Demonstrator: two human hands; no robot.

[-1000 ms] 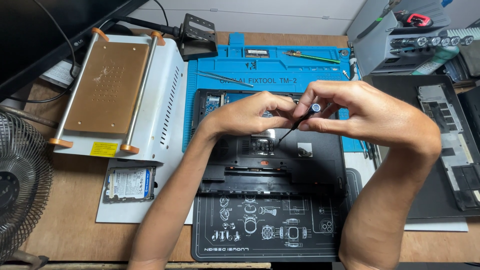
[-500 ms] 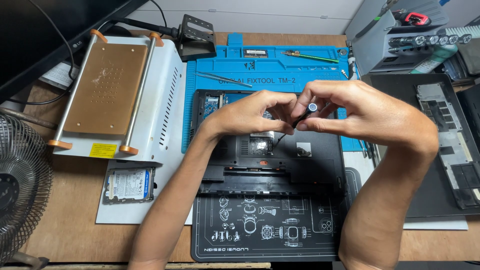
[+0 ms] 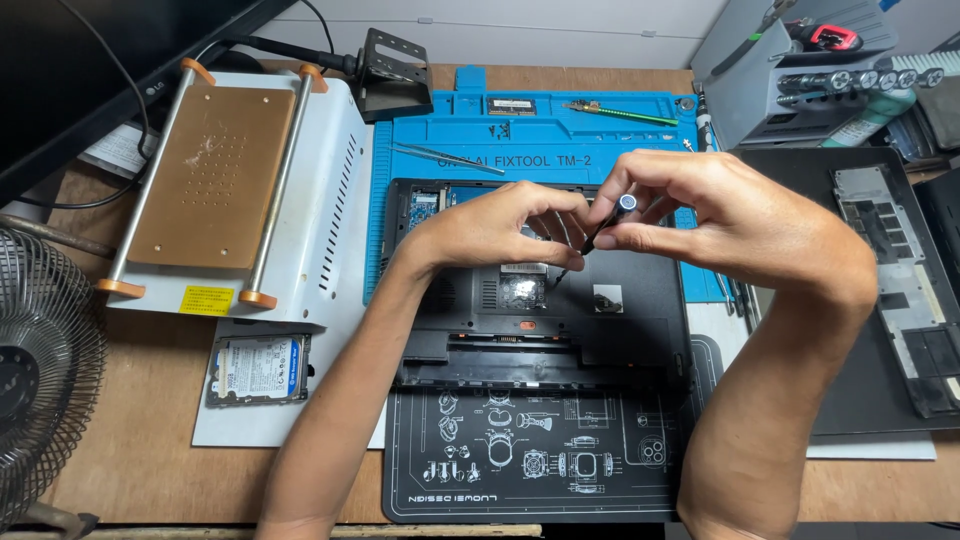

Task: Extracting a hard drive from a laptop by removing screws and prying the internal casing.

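Black printed rubber mat (image 3: pixel 520 470) nearest, flat on wooden table (image 3: pixel 140 470). Above it, matte black plastic laptop base (image 3: pixel 590 330), underside up, partly opened. Slim black screwdriver (image 3: pixel 600 232), silver cap, tilted, tip down at base. Right hand (image 3: pixel 720 222) grip pinching cap end; left hand (image 3: pixel 495 228) grip pinching shaft. Blue silicone mat (image 3: pixel 560 135) behind.

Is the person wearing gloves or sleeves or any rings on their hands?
No. Both the left hand and the right hand are bare: no gloves, rings, watch or bracelet show. Both forearms are uncovered too, with no sleeves anywhere in view.
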